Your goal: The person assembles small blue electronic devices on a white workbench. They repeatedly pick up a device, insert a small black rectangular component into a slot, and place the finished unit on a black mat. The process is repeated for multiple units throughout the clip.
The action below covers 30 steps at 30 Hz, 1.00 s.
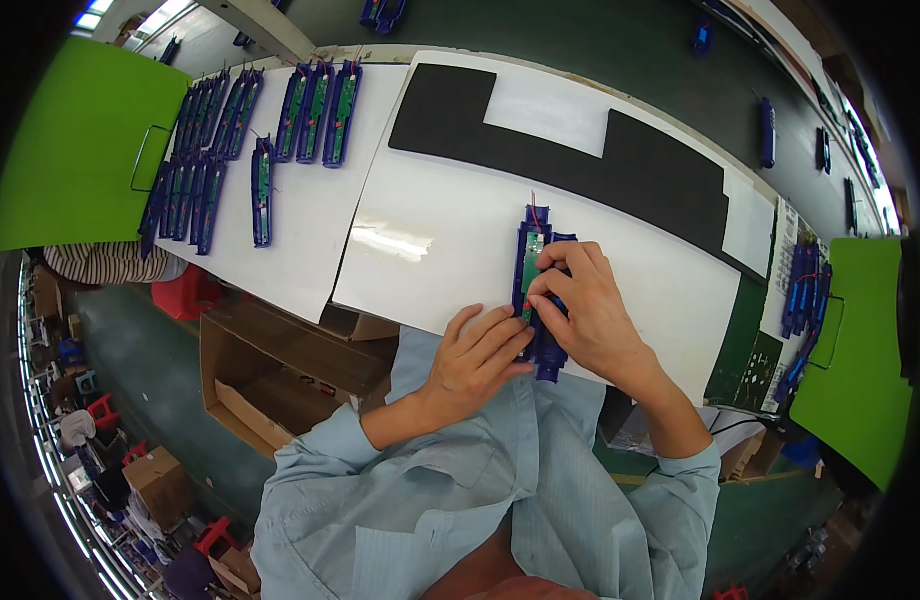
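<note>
Near mid-frame, at the edge of the white surface (460, 262), the blue housing (521, 255) looks light and stiff to me, its green board (530, 268) fragile, so I'd take its side walls; left fingers (492, 332) lie together against it, right fingers (570, 256) curl over it, whether clamped I cannot tell.
</note>
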Tool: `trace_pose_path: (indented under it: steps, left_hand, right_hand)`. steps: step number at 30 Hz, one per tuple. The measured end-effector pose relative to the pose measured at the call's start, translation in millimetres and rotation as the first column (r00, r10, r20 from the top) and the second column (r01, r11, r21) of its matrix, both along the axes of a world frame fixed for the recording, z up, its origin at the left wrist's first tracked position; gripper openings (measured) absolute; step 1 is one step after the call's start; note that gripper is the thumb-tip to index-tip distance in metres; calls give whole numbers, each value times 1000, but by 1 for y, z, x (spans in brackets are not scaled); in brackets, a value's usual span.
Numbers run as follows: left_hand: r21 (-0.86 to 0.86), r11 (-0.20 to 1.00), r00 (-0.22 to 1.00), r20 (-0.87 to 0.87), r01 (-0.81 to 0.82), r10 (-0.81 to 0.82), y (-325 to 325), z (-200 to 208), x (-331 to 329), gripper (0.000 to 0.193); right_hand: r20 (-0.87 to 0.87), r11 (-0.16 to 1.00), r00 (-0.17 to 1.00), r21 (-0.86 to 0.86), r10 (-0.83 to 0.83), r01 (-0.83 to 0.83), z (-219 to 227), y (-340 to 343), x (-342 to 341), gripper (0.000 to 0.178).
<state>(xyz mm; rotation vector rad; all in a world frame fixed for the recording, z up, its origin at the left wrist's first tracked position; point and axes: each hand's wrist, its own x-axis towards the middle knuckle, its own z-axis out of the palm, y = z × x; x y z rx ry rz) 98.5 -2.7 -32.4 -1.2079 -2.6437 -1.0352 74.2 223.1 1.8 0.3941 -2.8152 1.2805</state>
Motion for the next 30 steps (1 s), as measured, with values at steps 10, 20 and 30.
trace_pose_path:
  steps: [10, 20, 30]
  left_hand:
    - [-7, 1000, 999, -37, 27, -27, -1, -4, -2, 48]
    - [7, 1000, 999, -43, 27, -27, -2, -9, -2, 46]
    - [-33, 999, 996, -81, 25, -27, -3, -8, -5, 43]
  right_hand:
    - [94, 995, 995, 83, 43, -51, 1, 0, -8, 4]
    - [127, 993, 990, 90, 60, -72, 6, 0, -14, 4]
    - [40, 985, 987, 67, 158, -161, 3, 1, -15, 4]
